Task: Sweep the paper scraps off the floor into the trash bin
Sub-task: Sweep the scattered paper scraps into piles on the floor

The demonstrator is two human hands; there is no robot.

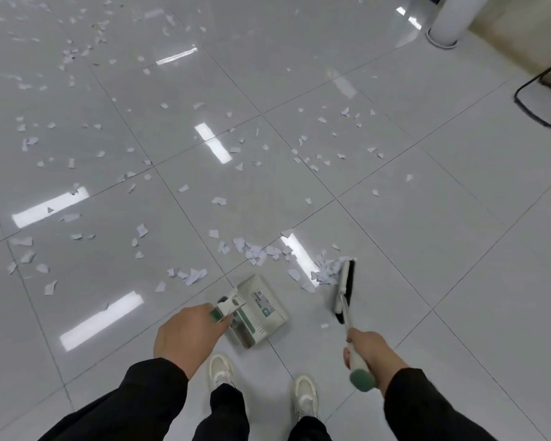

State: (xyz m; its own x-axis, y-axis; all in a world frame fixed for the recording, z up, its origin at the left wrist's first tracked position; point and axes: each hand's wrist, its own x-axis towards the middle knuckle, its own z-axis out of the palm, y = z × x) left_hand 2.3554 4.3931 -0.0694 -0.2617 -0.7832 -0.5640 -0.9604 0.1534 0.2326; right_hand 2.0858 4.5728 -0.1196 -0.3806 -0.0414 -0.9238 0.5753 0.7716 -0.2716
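White paper scraps [255, 251] lie scattered over the glossy grey tile floor, thickest at the far left and in a loose band just ahead of me. My left hand [188, 337] grips the handle of a beige dustpan [261, 310] that rests on the floor, mouth facing away. My right hand [366, 351] holds the white, green-capped handle of a broom, whose black-bristled head [345, 286] touches the floor beside a small heap of scraps [326, 275]. No trash bin is in view.
My two white shoes [304, 393] stand just behind the dustpan. A black metal chair base [541, 100] sits at the right edge, and a white round column foot [442, 33] is at the far right. Ceiling lights glare on the tiles.
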